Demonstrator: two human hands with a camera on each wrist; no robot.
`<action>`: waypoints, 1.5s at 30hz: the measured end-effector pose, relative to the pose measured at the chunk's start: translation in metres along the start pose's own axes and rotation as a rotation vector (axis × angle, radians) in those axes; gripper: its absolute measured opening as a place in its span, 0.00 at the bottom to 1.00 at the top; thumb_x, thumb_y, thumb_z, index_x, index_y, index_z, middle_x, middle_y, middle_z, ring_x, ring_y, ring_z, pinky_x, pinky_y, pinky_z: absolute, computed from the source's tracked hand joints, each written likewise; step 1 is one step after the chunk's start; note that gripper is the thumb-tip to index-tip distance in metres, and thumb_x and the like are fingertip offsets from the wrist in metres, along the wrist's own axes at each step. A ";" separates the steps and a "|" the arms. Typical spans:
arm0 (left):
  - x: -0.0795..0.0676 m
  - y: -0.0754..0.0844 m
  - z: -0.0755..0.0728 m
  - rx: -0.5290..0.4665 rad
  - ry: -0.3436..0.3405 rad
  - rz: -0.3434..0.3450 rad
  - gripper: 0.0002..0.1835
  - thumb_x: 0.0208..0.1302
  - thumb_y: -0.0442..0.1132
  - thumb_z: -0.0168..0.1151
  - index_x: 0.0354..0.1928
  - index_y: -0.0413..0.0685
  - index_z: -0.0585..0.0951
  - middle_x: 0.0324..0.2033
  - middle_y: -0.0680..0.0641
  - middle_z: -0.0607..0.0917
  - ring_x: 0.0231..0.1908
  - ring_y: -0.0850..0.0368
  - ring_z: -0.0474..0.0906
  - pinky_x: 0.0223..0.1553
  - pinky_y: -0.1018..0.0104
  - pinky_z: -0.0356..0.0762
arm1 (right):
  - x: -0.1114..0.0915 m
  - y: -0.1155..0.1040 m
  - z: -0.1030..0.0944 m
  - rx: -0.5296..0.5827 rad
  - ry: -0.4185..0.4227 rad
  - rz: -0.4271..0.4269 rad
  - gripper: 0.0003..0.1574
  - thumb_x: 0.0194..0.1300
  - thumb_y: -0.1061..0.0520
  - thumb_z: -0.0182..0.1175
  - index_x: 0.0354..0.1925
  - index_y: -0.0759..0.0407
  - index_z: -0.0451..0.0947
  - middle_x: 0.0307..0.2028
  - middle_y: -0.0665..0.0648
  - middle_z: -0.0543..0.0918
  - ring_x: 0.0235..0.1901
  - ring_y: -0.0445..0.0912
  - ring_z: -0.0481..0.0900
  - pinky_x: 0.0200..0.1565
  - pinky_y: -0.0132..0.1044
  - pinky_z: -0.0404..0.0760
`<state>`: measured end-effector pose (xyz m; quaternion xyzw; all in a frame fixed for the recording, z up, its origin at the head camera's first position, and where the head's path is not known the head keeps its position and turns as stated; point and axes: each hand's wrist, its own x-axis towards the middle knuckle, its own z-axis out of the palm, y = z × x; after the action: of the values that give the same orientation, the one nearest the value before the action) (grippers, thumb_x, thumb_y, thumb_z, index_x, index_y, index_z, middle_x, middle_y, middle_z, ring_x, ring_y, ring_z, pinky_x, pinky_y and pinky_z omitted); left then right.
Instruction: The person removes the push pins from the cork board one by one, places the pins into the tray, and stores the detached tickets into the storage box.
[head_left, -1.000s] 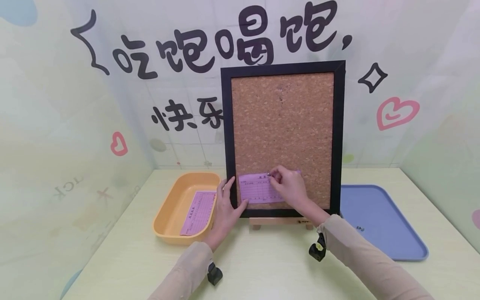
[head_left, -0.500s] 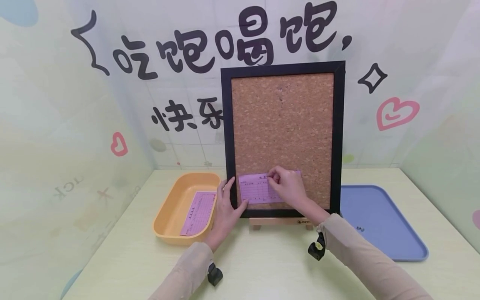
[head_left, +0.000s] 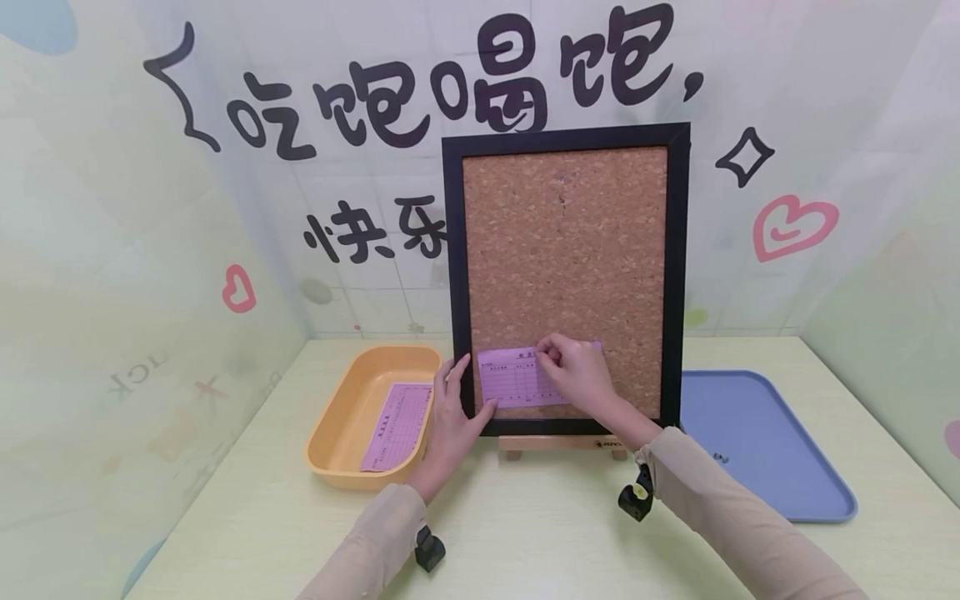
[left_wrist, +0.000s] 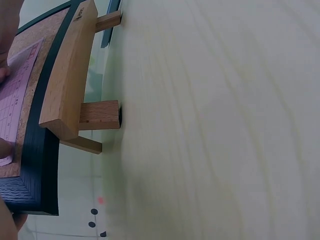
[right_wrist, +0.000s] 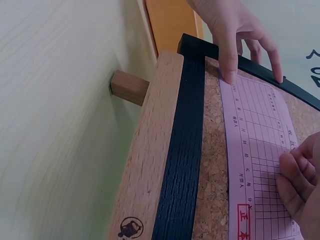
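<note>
A cork board [head_left: 566,250] in a black frame stands upright on a small wooden easel [head_left: 562,442]. A pink printed form [head_left: 510,379] lies flat against the cork near its bottom. My left hand [head_left: 453,417] holds the board's lower left side, its thumb pressing the form's lower left corner and its fingers at the frame's edge. My right hand [head_left: 581,371] has curled fingers, with thumb and fingertips pinched together at the form's top middle. The pushpin between them is hidden behind the fingertips. In the right wrist view, these fingertips [right_wrist: 292,162] press close on the form.
A yellow tray [head_left: 337,425] on the left holds another pink form [head_left: 397,425]. To the right, a blue tray [head_left: 787,450] carries a few tiny metal pieces [head_left: 721,457]. Everything stands on a pale wooden table [head_left: 540,533], with a printed wall behind.
The small metallic glint at my right fingertips, visible a second ago, is now covered by the fingers. Both hands and the board stay almost in place.
</note>
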<state>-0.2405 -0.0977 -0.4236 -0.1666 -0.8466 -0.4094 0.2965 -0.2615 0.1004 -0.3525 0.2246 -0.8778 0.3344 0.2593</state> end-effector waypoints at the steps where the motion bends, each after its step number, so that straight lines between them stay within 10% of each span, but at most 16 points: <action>1: 0.000 0.000 0.000 0.000 -0.002 -0.003 0.41 0.51 0.36 0.68 0.65 0.52 0.58 0.61 0.39 0.59 0.60 0.42 0.60 0.58 0.49 0.62 | 0.000 0.000 -0.001 0.016 -0.010 0.006 0.03 0.57 0.65 0.58 0.29 0.63 0.79 0.16 0.50 0.74 0.15 0.37 0.64 0.17 0.26 0.62; 16: 0.001 -0.001 -0.007 0.052 -0.045 -0.023 0.41 0.51 0.38 0.67 0.66 0.54 0.57 0.62 0.42 0.58 0.59 0.44 0.61 0.58 0.49 0.63 | -0.015 0.015 -0.021 0.214 -0.165 0.154 0.03 0.59 0.64 0.57 0.32 0.63 0.77 0.17 0.51 0.72 0.16 0.40 0.65 0.15 0.28 0.62; 32: 0.042 0.007 -0.030 0.196 0.148 0.227 0.25 0.47 0.35 0.69 0.50 0.41 0.76 0.46 0.41 0.73 0.45 0.48 0.69 0.41 0.58 0.72 | -0.023 0.022 -0.029 0.191 -0.192 0.165 0.03 0.59 0.64 0.57 0.31 0.64 0.76 0.17 0.51 0.72 0.16 0.40 0.65 0.16 0.28 0.62; 45: 0.062 0.022 -0.036 0.232 -0.061 0.314 0.15 0.51 0.34 0.66 0.43 0.41 0.79 0.39 0.46 0.80 0.41 0.53 0.72 0.42 0.63 0.74 | -0.023 0.023 -0.029 0.168 -0.183 0.163 0.03 0.59 0.64 0.57 0.31 0.64 0.77 0.17 0.51 0.72 0.16 0.40 0.65 0.16 0.28 0.62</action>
<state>-0.2634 -0.1106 -0.3531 -0.2738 -0.8602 -0.2526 0.3483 -0.2482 0.1415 -0.3580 0.2034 -0.8819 0.4048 0.1304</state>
